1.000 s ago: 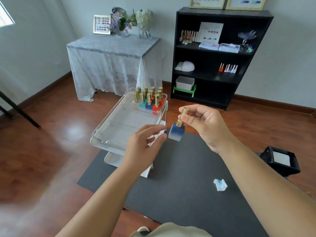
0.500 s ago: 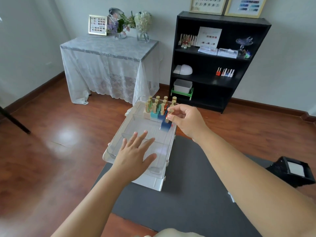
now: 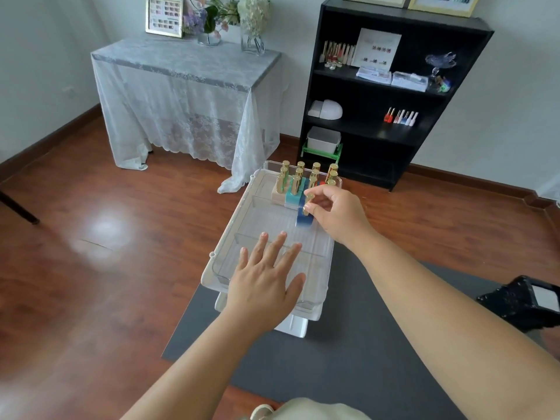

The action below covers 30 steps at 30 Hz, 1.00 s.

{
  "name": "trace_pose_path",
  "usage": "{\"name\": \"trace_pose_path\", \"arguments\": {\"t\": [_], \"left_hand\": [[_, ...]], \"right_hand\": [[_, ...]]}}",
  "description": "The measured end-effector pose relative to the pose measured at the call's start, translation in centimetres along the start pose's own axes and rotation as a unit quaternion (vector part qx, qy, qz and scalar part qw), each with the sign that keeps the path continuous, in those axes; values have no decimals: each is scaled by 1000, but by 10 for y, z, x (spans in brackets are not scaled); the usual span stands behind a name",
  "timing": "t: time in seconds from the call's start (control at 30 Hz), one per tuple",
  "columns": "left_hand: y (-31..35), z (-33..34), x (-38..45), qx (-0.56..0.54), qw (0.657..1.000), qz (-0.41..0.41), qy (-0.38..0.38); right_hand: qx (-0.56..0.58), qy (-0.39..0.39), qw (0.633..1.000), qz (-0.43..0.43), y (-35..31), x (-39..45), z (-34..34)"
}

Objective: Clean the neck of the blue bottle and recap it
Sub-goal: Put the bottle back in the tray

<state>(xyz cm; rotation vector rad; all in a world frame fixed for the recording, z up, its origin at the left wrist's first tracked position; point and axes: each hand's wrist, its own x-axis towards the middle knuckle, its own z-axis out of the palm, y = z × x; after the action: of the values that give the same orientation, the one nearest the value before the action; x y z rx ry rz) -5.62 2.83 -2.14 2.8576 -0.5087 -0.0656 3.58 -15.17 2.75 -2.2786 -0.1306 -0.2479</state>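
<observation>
The blue bottle (image 3: pixel 304 220) has a gold cap screwed on. My right hand (image 3: pixel 336 213) pinches that cap and holds the bottle just in front of the row of bottles, inside the clear tray (image 3: pixel 242 207). Whether its base touches the tray floor I cannot tell. My left hand (image 3: pixel 266 283) hovers flat with spread fingers over the near end of the tray, holding nothing. Several gold-capped bottles (image 3: pixel 303 180) in beige, teal, blue and red stand at the tray's far end.
The tray sits on a white cart (image 3: pixel 291 324) over a dark grey mat (image 3: pixel 348 374). A black bin (image 3: pixel 527 301) stands at the right. A lace-covered table (image 3: pixel 181 95) and a black shelf unit (image 3: pixel 381 95) stand against the far wall.
My right hand carried the capped blue bottle away from me, from above the mat into the tray beside the other bottles. My left hand let go and opened flat over the tray.
</observation>
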Motion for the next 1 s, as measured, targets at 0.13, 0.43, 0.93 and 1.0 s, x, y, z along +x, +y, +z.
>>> {"name": "trace_pose_path", "arguments": {"t": [0.13, 0.43, 0.93, 1.0], "left_hand": [[0, 0, 1, -9, 1000, 4, -4], [0, -4, -2, -14, 1000, 8, -8], [1, -4, -1, -12, 1000, 7, -13], [0, -4, -1, -9, 1000, 5, -13]], "right_hand": [[-15, 9, 1000, 5, 3, 1, 5], [-15, 40, 999, -7, 3, -2, 10], [-15, 41, 999, -7, 3, -2, 11], [-12, 41, 999, -5, 2, -3, 11]]}}
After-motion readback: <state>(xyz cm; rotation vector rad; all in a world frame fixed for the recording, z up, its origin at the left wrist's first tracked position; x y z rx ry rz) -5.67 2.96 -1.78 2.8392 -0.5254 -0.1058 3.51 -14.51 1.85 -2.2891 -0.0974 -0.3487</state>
